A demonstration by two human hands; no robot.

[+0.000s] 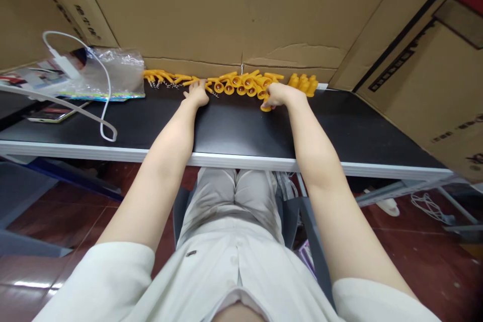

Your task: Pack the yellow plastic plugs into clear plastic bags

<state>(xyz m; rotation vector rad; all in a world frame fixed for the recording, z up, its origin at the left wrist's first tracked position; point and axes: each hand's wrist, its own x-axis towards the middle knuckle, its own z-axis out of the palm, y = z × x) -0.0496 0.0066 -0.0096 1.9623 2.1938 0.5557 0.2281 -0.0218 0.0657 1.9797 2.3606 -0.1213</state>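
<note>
A row of yellow T-handled corkscrews [162, 76] with bare metal spirals lies along the back of the black table. My left hand [196, 94] is at the right end of that row, fingertips closed around a corkscrew [209, 87], outer fingers spread to the left. In the middle lies a pile of yellow corkscrews in cone-shaped sleeves [241, 83], round openings facing me. At the pile's right edge my right hand [277, 95] grips a yellow sleeve [266, 108]; the fingers partly hide it. More yellow sleeves [303, 84] stand upright in a cluster further right.
Cardboard walls [241, 10] enclose the table's back and right side. To the left are a clear plastic bag [116, 70], a white cable [107, 85] and a phone [53, 113]. The table's pale front edge [241, 161] runs just above my lap.
</note>
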